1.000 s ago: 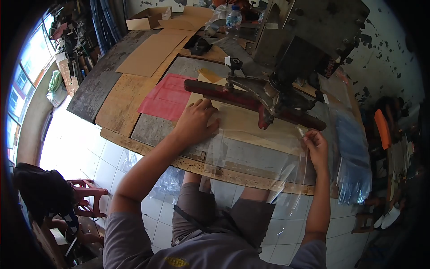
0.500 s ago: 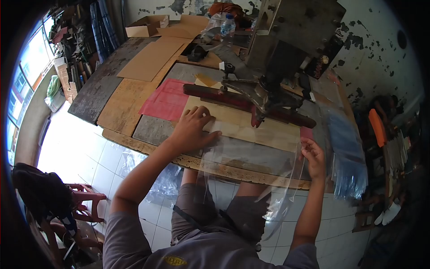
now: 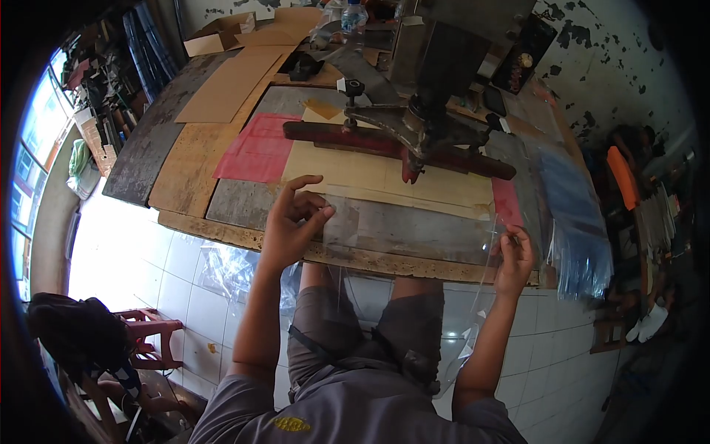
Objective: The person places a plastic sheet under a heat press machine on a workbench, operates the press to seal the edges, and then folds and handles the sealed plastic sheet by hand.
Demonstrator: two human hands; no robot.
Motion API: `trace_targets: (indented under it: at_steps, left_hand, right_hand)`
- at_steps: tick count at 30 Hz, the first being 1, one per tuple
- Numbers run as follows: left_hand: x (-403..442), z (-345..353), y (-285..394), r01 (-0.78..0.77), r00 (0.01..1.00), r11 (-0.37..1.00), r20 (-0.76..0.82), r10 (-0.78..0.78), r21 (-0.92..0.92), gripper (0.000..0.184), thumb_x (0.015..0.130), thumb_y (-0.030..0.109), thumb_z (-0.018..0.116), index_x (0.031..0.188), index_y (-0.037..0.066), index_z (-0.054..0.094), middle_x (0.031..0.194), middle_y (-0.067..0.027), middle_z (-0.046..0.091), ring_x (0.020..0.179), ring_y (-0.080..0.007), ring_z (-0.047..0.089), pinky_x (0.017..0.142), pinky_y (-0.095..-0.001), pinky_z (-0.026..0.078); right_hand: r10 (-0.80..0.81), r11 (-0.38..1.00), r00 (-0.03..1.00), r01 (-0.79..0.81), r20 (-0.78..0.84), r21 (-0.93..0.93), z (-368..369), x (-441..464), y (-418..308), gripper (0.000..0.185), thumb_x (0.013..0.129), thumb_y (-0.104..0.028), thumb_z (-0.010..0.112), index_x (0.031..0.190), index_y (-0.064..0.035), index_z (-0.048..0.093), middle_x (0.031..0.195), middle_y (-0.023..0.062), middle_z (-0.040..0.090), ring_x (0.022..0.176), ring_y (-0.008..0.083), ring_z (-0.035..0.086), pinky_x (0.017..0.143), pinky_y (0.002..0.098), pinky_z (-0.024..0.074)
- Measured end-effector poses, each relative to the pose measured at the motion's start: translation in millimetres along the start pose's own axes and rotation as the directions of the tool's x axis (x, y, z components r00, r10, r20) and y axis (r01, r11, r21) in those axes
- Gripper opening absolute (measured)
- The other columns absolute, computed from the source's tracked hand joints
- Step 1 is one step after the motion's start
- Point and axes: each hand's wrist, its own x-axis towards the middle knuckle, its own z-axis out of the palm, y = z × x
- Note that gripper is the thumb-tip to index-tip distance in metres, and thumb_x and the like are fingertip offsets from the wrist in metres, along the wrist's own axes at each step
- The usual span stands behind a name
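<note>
A clear plastic sheet [image 3: 407,244] hangs between my hands over the table's front edge. My left hand [image 3: 298,222] pinches its left upper corner between thumb and fingers. At the sheet's right side, my right hand [image 3: 514,255] has its fingers closed on the edge. Behind the sheet lies a cream-coloured strip [image 3: 384,177] on the grey work plate, with a pink sheet [image 3: 255,148] to its left and a smaller pink piece [image 3: 506,201] to its right. Above the strip is a press machine's long dark red bar [image 3: 458,159].
Flat cardboard [image 3: 229,85] and an open box [image 3: 220,35] are at the back left, a water bottle [image 3: 353,18] at the back. Bluish plastic sheets [image 3: 577,222] hang over the right edge. A red stool [image 3: 151,337] and a dark bag [image 3: 78,329] are at lower left.
My left hand has lifted off the cream strip and come toward me, raising the sheet's left corner. My right hand has drawn slightly nearer the front edge. The view has shifted.
</note>
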Motion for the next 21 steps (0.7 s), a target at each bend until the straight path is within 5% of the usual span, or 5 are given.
trace_targets:
  at_steps: [9,21]
  left_hand:
    - [-3.5,-1.5,0.0,0.031,1.0,0.999,0.0,-0.031,0.036,0.034,0.094,0.003,0.073,0.127,0.002,0.065,0.088,0.0015,0.062,0.069,-0.0032,0.059,0.06,-0.0209,0.046]
    - [-6.2,-6.0,1.7,0.042,0.998,0.991,0.039,-0.047,0.124,0.05,0.094,0.003,0.072,0.142,0.002,0.058,0.09,0.0019,0.064,0.075,-0.0024,0.06,0.065,-0.0201,0.048]
  right_hand:
    - [0.011,0.999,1.0,-0.01,0.015,-0.034,-1.0,-1.5,1.1,0.027,0.096,-0.006,0.067,0.121,0.0022,0.065,0.098,0.0036,0.062,0.076,0.0095,0.057,0.063,0.0244,0.0468]
    - [0.039,0.994,0.999,-0.037,0.02,-0.105,0.6,-2.6,4.9,0.028,0.096,-0.012,0.067,0.121,0.0011,0.064,0.099,0.0027,0.06,0.074,0.0082,0.053,0.063,0.0236,0.0428]
